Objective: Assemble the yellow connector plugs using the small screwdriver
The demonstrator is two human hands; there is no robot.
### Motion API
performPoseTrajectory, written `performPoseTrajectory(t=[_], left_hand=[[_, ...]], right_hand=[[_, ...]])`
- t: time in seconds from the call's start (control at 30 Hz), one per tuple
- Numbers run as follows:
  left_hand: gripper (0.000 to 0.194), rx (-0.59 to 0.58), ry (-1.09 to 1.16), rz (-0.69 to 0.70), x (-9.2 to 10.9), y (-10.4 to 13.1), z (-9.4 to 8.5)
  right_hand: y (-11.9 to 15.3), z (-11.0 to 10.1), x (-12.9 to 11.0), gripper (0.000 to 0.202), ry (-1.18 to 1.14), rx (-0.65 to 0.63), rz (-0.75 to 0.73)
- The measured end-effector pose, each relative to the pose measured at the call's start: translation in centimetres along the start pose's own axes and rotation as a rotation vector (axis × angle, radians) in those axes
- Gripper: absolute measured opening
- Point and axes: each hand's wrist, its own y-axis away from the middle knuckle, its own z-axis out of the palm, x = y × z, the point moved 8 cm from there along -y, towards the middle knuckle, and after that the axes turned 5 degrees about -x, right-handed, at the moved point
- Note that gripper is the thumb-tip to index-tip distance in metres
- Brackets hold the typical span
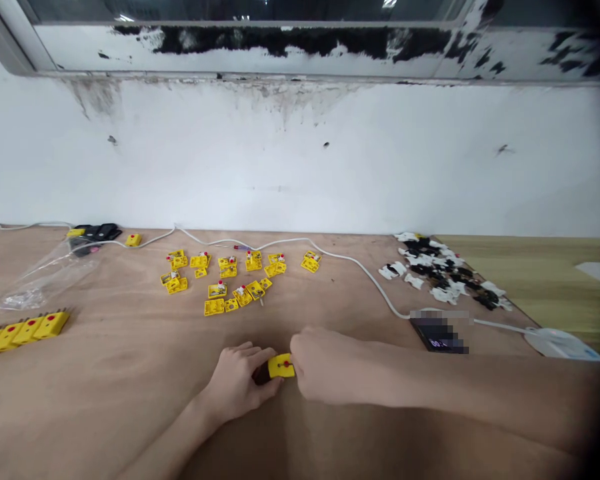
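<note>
Near the front of the table, a small yellow plastic plug (pixel 281 365) with a red dot on top lies between my two hands. My left hand (pixel 243 377) grips its left end, thumb on the near side and fingers on the far side. At the plug's right end, my right hand (pixel 325 367) is closed, knuckles up, and covers that end; its fingertips are hidden. Beyond the hands lie several opened yellow plug housings (pixel 214 307) with red and white parts in them. To the left, finished-looking yellow plugs (pixel 30 329) with metal pins stand in a row.
A white cable (pixel 350 259) runs along the wall side to a white device (pixel 563 343). Black and white plastic pieces (pixel 445 273) are heaped at right, with a dark phone-like display (pixel 437 333) nearer. A clear plastic bag (pixel 45 277) and a screwdriver (pixel 241 248) also lie here.
</note>
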Motion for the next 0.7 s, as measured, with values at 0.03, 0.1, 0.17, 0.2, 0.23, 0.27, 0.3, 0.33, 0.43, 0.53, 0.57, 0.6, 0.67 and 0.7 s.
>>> performPoseTrajectory(t=[0.03,0.1,0.17,0.2,0.23,0.27,0.3,0.33,0.43,0.53,0.57,0.6,0.67,0.7], left_hand=[[0.012,-0.003,0.003,0.0,0.0,0.0,0.0],[0.012,-0.005,0.003,0.007,-0.1,0.0,0.1],[0.01,0.009,-0.001,0.018,-0.1,0.0,0.1],[0.01,0.016,-0.002,0.021,-0.1,-0.1,0.1],[0.009,0.024,-0.002,0.023,-0.2,-0.1,0.1],[0.009,0.031,0.001,0.025,-0.2,0.0,0.1],[0.009,0.035,0.004,0.027,-0.2,0.0,0.1],[0.01,0.036,0.006,0.028,-0.2,0.0,0.1],[0.007,0.033,0.005,0.029,-0.3,0.0,0.3],[0.005,0.027,-0.008,0.036,-0.3,0.1,0.4],[0.006,0.026,-0.016,0.036,-0.3,0.1,0.4],[0.007,0.023,-0.023,0.033,-0.3,0.1,0.4],[0.009,0.012,-0.033,0.027,-0.3,0.0,0.4],[0.01,0.007,-0.034,0.027,-0.2,0.0,0.3]], right_hand=[[0.2,0.1,0.5,0.015,-0.049,-0.041,0.056],[0.8,-0.3,0.7,0.02,-0.069,-0.062,0.089],[1.1,-1.4,-0.3,0.031,0.013,0.025,-0.015],[1.2,-1.8,-1.1,0.033,0.113,0.075,-0.095],[1.3,-1.9,-2.1,0.03,0.234,0.116,-0.184],[1.3,-1.7,-2.9,0.023,0.354,0.148,-0.258],[1.3,-1.4,-3.5,0.017,0.446,0.165,-0.325],[1.1,-0.8,-4.0,0.014,0.501,0.158,-0.374],[0.6,0.7,-4.6,0.012,0.483,0.069,-0.44],[-0.3,0.8,-4.1,0.011,0.343,0.061,-0.342],[-0.8,0.5,-3.6,0.01,0.282,0.074,-0.283],[-1.2,0.2,-2.9,0.009,0.218,0.068,-0.225],[-1.8,0.0,-1.4,0.011,0.11,0.005,-0.132],[-1.9,0.0,-0.8,0.013,0.072,-0.047,-0.103]])
